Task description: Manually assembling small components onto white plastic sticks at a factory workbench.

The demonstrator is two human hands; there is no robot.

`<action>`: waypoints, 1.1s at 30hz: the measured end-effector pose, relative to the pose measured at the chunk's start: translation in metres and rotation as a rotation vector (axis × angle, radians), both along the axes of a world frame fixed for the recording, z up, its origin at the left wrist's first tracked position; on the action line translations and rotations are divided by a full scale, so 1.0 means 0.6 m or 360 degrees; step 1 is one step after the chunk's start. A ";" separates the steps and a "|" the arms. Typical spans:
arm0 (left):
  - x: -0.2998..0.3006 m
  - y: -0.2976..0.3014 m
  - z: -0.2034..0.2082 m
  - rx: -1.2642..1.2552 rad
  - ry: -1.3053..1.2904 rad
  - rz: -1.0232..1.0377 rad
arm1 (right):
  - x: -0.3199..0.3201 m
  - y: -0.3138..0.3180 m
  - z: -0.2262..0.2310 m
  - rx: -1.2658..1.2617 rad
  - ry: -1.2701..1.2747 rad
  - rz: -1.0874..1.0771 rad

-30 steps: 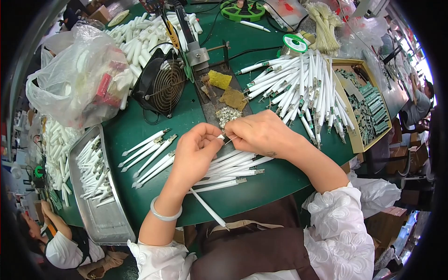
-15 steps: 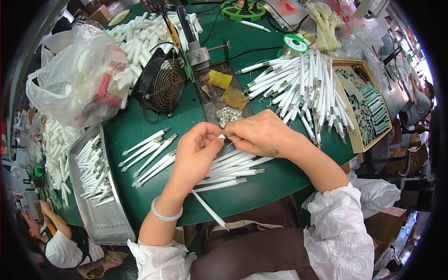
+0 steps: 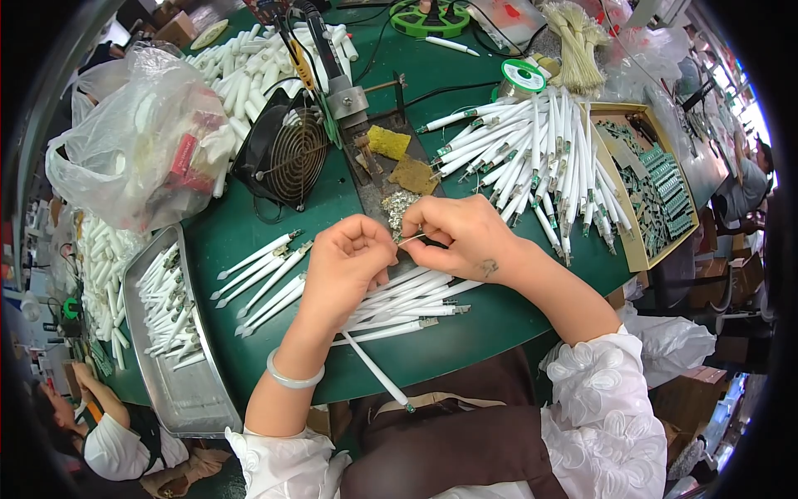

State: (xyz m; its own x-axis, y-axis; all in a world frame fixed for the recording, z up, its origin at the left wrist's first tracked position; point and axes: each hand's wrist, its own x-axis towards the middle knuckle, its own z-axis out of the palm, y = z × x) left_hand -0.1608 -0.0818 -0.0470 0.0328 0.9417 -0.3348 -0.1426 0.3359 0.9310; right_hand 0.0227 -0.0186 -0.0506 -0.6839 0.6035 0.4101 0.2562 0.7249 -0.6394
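Observation:
Above the front middle of the table, my left hand (image 3: pixel 347 259) is closed, fingertips pinched on something they hide. My right hand (image 3: pixel 465 237) faces it, thumb and index finger pinching a thin pale wire (image 3: pixel 412 239) that reaches my left fingertips. Beneath both hands lie several white candle-shaped sticks (image 3: pixel 407 299) with small circuit boards at their ends. One more white stick (image 3: pixel 376 372) slants out below my left wrist past the table edge, its green-tipped end toward me. Further left, more such sticks (image 3: pixel 264 270) lie in a row.
A metal tray (image 3: pixel 195 409) of sticks stands left, by a plastic bag (image 3: pixel 125 158) and a black fan (image 3: pixel 291 154). Ahead are yellow sponges (image 3: pixel 388 141) and a soldering iron (image 3: pixel 301 65). Right are a stick pile (image 3: pixel 532 150), a solder spool (image 3: pixel 525 76) and a circuit-board box (image 3: pixel 638 259).
My left hand has turned, hiding a white piece that showed at its fingertips. My right fingers have opened out a little, and more of the thin wire shows between the hands.

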 end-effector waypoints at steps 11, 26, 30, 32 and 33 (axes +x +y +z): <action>0.003 0.008 -0.002 0.0080 0.0146 0.0073 | -0.013 0.001 0.005 -0.0553 0.0036 -0.0141; 0.007 0.019 -0.001 0.0089 0.0088 0.0190 | -0.023 0.001 -0.003 -0.0736 0.0218 -0.0209; 0.002 0.027 -0.002 0.0090 0.0153 0.0190 | -0.020 0.004 -0.002 -0.0852 0.0404 -0.0223; 0.000 0.032 -0.004 0.0092 0.0160 0.0174 | -0.018 0.005 -0.001 -0.0684 0.0309 -0.0261; 0.000 0.035 -0.005 0.0093 0.0166 0.0161 | -0.018 0.005 -0.001 -0.0683 0.0310 -0.0264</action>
